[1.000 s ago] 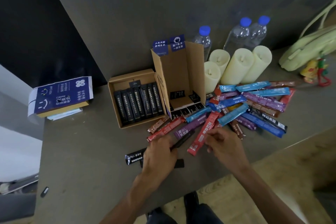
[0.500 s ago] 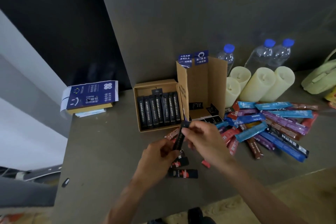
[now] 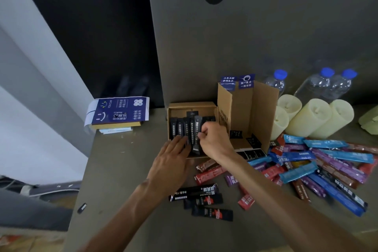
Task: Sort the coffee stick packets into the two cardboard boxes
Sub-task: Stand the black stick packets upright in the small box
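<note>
Black packet (image 3: 195, 135): your R hand (image 3: 214, 141) pinches it near the middle, w/ fingers curled round it. The packet is in the low box (image 3: 192, 105), pointing away from you. Its near end sticks out over the box's front wall. It lies on top of the row of black packets (image 3: 177, 129) that sit side by side in that box.

L hand (image 3: 170, 161): flat, w/ fingers straight & close together. The tips rest on the near ends of the row, at the box's front edge. It holds nothing.

The tall box (image 3: 257, 108) stands just right of the low box & touches it. Its open side faces you, & blue flaps (image 3: 238, 82) stick up on top. Small black things lie on its floor; can't tell what they are.

On the table (image 3: 122, 170) close to you, 3 more black packets (image 3: 204, 200) lie flat between your arms. A bit farther from you, also between your arms, lie some red packets (image 3: 208, 174). To the right is a big pile of packets (image 3: 331, 161): blue, purple, red & brown, all mixed & lying over each other.

Behind the pile stand 4 pale candles (image 3: 311, 118). Behind those, by the wall, are 3 water bottles (image 3: 319, 86) w/ blue caps. A green bag (image 3: 368, 118) shows at the far right edge.

Far left on the table, a blue printed pack (image 3: 118, 110) lies on a small stack of thin things. A small dark thing (image 3: 81, 207) lies near the table's left edge, too small to tell what it is.
</note>
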Demonstrator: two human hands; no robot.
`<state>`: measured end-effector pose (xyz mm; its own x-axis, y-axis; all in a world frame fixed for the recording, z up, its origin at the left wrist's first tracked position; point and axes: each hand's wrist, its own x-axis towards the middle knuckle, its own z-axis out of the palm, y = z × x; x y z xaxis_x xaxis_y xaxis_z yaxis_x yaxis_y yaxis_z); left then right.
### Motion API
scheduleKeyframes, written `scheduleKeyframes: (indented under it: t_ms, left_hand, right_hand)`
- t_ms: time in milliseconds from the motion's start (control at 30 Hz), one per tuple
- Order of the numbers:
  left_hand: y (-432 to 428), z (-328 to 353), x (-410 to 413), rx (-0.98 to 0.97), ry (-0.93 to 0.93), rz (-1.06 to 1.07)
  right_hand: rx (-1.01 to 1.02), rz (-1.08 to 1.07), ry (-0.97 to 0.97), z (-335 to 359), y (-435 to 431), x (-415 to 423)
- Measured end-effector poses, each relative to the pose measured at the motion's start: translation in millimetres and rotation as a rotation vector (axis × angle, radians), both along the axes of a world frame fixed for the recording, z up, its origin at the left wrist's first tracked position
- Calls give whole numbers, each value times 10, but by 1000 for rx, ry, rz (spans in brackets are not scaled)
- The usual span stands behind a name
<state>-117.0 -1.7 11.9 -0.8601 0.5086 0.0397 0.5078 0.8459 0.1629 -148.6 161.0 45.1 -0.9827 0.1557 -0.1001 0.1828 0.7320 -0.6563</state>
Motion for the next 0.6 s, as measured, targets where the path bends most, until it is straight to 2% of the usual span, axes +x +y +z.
scheduleKeyframes:
  t_ms: [100, 367, 600]
  left_hand:
    - [-19, -58, -65, -87, -1, -32]
    - [-24, -90, -117, -65, -7, -97]
    - [-2, -152, -184, -105, 31, -96]
  right_hand:
    - [58, 22, -1, -36, -57, -86]
    - [78, 54, 1, -102, -127, -158]
    - [89, -44, 10, -196, -77, -146]
